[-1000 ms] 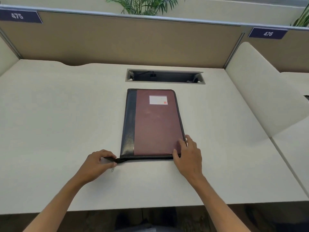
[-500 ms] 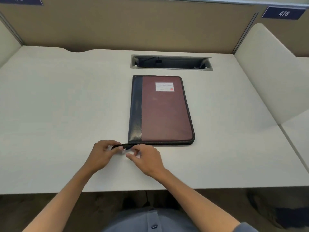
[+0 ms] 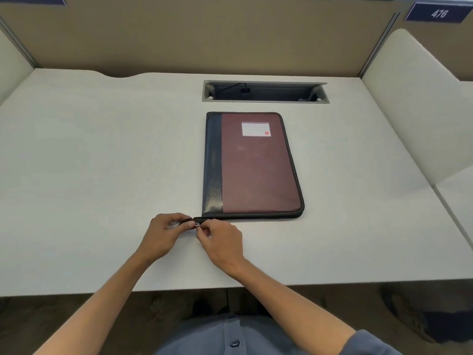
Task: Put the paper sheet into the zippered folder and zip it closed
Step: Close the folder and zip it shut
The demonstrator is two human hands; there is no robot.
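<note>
Lying flat on the off-white desk, the maroon and black leather-look zippered folder sits closed, spine to the left, white lined label near its far right corner. Zipper line runs shut along the near edge and round the right side. A short black zipper tail sticks out past the folder's near left corner onto the desk. Left hand fingers curled, thumb and index pinching the end of that tail. Right hand just beside it, fingertips pinching the small silver zipper pull on the tail; other fingers curled under. Both hands meet at the tail, almost touching. Paper sheet not visible; cannot tell if inside. Behind the folder, a grey rectangular cable slot is set in the desk, a black cable inside. Tan fabric partition at the back, dark blue number plate "476" top right. Cream curved side divider on the right. Grey-blue buttoned shirt at bottom edge.
</note>
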